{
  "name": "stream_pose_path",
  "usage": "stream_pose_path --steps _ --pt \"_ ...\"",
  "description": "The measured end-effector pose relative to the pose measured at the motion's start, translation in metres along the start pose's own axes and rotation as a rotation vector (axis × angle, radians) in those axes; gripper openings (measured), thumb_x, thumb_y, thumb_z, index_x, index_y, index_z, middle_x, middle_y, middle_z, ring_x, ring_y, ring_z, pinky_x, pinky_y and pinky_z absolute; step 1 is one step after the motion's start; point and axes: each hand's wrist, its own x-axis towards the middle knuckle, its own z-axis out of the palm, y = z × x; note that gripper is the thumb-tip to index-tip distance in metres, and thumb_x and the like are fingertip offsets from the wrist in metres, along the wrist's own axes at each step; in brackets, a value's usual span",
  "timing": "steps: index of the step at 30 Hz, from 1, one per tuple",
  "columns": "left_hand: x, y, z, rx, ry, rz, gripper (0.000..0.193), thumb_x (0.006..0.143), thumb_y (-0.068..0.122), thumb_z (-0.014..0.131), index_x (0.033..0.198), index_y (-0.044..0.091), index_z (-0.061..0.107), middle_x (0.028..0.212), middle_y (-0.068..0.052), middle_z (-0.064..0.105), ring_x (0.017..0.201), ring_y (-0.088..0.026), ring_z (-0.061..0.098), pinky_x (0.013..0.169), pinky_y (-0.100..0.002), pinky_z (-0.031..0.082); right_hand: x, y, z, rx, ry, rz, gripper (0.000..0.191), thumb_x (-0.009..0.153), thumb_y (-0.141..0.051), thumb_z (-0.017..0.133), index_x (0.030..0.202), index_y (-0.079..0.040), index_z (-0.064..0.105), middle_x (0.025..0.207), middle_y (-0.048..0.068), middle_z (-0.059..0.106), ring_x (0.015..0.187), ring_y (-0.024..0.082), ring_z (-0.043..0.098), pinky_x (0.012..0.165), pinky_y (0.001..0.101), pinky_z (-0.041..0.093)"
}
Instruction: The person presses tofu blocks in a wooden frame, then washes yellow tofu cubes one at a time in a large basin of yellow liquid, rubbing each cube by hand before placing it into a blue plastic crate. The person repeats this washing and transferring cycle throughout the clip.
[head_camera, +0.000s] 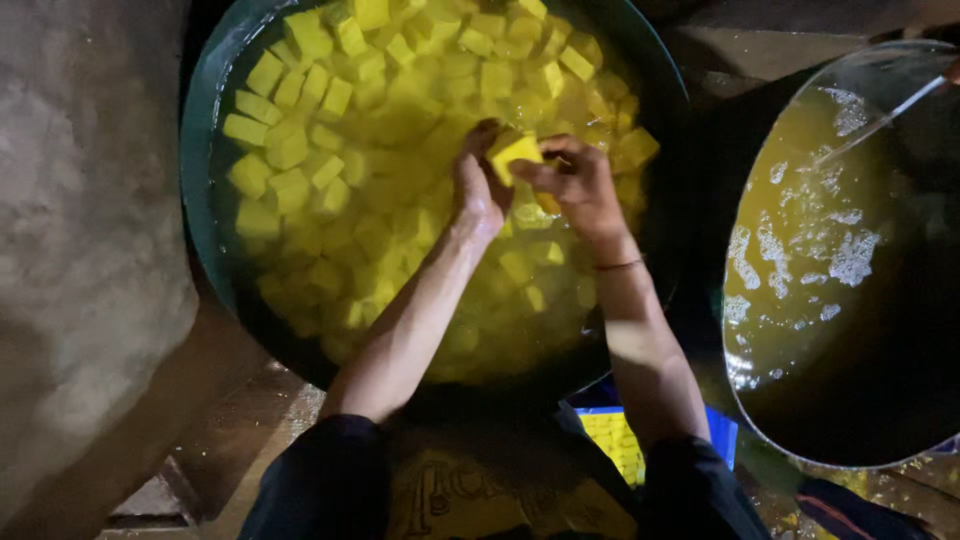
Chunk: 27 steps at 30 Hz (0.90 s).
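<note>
1. A yellow, block-shaped chunk (517, 154) sits pinched between both hands, just above the water near the middle of the basin.
2. The left hand (478, 185) presses the chunk's left side, its fingers curled round it.
3. The right hand (575, 185) grips the chunk's right side, thumb and fingers clamped on it; a thin band (620, 265) circles that wrist.
4. Beneath lies a wide, round, dark green basin (200, 190) of yellowish water, crowded with floating yellow cubes (300, 140).
5. To the right stands a large round metal pan (800, 440) holding yellow, foamy liquid (800, 250).
6. A thin stream of water (880, 120) falls into that pan.
</note>
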Motion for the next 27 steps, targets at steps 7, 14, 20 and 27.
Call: stream_pose_path --steps 7,14,20,27 --pt "-0.01 -0.012 0.014 -0.167 -0.062 -0.074 0.041 0.095 0.039 0.056 0.112 0.002 0.062 0.1 -0.015 0.068 0.095 -0.028 0.065 0.087 -0.043 0.054 0.005 -0.027 0.027 -0.509 0.139 -0.315 0.041 0.097 -0.025 0.077 0.123 0.004 0.062 0.113 0.014 0.068 0.097 0.022 0.064 0.083 0.0308 0.056" --pt "0.0 0.037 0.012 -0.372 -0.161 0.06 0.042 0.101 0.044 0.048 0.107 0.008 0.068 0.102 -0.011 0.071 0.094 -0.03 0.067 0.082 -0.049 0.052 0.017 -0.003 0.012 -0.625 -0.027 -0.221 0.032 0.094 -0.024 0.072 0.12 -0.005 0.071 0.115 0.016 0.073 0.097 0.033 0.064 0.082 0.0423 0.054" --pt "0.012 0.121 -0.006 -0.168 -0.079 0.156 0.043 0.096 0.038 0.042 0.102 0.011 0.074 0.1 -0.008 0.073 0.093 -0.029 0.068 0.087 -0.05 0.054 0.006 -0.004 0.024 -0.879 -0.179 0.08 0.04 0.085 -0.027 0.073 0.122 -0.011 0.073 0.106 0.014 0.076 0.093 0.026 0.073 0.075 0.0365 0.059" --pt "-0.008 0.158 -0.016 -0.237 0.074 0.243 0.053 0.097 0.05 0.038 0.102 0.007 0.069 0.102 -0.011 0.071 0.098 -0.029 0.064 0.085 -0.054 0.05 0.058 -0.058 0.053 -0.861 0.003 0.3 0.041 0.092 -0.041 0.084 0.113 -0.007 0.076 0.109 0.012 0.081 0.092 0.02 0.077 0.081 0.0302 0.061"
